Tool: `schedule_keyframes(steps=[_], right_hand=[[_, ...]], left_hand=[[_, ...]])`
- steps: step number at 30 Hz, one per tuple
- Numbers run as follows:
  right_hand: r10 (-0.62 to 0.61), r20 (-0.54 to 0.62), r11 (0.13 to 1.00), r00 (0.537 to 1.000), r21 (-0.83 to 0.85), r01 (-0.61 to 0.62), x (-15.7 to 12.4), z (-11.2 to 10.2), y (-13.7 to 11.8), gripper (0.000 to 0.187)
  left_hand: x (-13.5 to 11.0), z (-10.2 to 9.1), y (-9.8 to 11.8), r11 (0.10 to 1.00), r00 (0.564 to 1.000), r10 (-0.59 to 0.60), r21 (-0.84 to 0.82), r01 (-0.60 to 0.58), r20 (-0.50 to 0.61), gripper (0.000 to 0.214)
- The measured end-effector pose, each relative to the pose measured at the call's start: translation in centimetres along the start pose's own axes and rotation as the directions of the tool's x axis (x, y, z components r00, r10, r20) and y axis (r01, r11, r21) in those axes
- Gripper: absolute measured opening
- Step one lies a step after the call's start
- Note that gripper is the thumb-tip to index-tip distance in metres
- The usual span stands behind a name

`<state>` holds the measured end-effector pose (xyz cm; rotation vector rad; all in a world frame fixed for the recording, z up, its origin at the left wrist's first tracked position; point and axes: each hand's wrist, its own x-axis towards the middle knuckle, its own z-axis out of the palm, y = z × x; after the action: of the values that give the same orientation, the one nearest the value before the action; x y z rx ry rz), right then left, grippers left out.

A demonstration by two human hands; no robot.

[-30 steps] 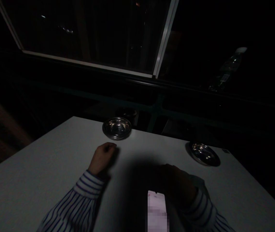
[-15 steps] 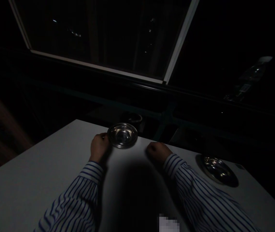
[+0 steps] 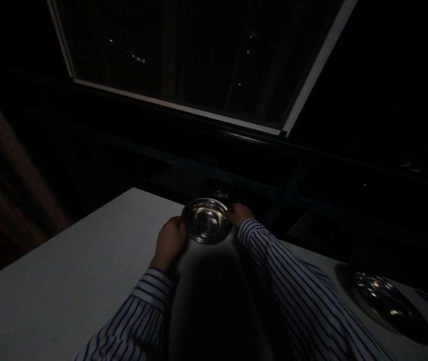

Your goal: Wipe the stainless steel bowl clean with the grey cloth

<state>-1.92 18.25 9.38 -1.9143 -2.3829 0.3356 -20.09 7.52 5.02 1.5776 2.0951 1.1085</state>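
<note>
- Both striped sleeves (image 3: 135, 308) reach forward from the bottom of the view, woven cloth gathered at the cuffs; a broad dark shadow (image 3: 214, 301) lies between the forearms.
- Tabletop (image 3: 82, 265): pale, flat, smooth-looking. Wide open room left of the left forearm, out to the slanting left edge.
- Second metal bowl (image 3: 390, 306): shiny, rounded, well apart on the right, near the far edge; the right sleeve runs between it and the hands.
- Left hand (image 3: 169, 244) now at the left rim of the metal bowl (image 3: 205, 220); its fingers (image 3: 181, 226) are curled in against the edge, their tips partly hidden.
- The bowl sits at the tabletop's far edge, round, polished, with a wide ringed rim; little room beyond it. Whether its base is raised, cannot tell.
- Right hand (image 3: 240, 214) now pinches the right rim, fingers bent; half a second ago it was apart from the bowl.
- Just beyond the edge, a dark round object (image 3: 217, 188), dim.
- Farthest: pale straight window frame (image 3: 176, 106), shifted rightward in view since the earlier frame.
</note>
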Motion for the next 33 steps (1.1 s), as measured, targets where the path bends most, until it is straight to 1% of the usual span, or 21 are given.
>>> schedule_keyframes(steps=[7,13,17,21,23,26,30,33], right_hand=[[0.073,0.026,0.997,0.997,-0.028,-0.072,0.7,0.2,-0.7,0.028],[0.116,0.055,0.993,0.992,0.008,-0.117,1.1,0.2,-0.6,0.024],[0.129,0.063,0.987,0.99,0.087,-0.134,1.6,0.3,0.1,0.022],[0.122,0.075,0.962,0.99,0.238,-0.136,2.3,0.4,0.9,0.019],[0.111,0.084,0.93,0.99,0.343,-0.134,2.5,0.3,1.1,0.02],[0.092,0.068,0.851,0.993,0.513,-0.114,2.4,-0.1,0.9,0.019],[0.057,-0.027,0.707,0.998,0.707,-0.021,1.2,-0.8,0.6,0.009],[0.024,-0.112,0.601,0.993,0.796,0.075,-0.1,-1.5,0.9,0.003]], left_hand=[[0.0,-0.2,0.1,0.999,1.0,-0.012,-0.044,0.013,0.025,0.042],[-0.1,-0.4,0.2,0.998,0.999,-0.039,-0.051,0.041,0.036,0.042],[0.0,-0.5,0.4,0.997,0.997,-0.053,-0.06,0.056,0.048,0.042],[0.1,-0.6,0.5,0.996,0.996,-0.068,-0.059,0.071,0.057,0.041],[0.1,-0.6,0.5,0.995,0.996,-0.073,-0.06,0.077,0.058,0.04],[0.0,-0.7,0.5,0.995,0.996,-0.073,-0.067,0.077,0.059,0.041],[-0.1,-1.0,0.8,0.994,0.996,-0.077,-0.074,0.081,0.051,0.043],[0.0,-1.2,0.9,0.993,0.996,-0.086,-0.08,0.088,0.029,0.045]])
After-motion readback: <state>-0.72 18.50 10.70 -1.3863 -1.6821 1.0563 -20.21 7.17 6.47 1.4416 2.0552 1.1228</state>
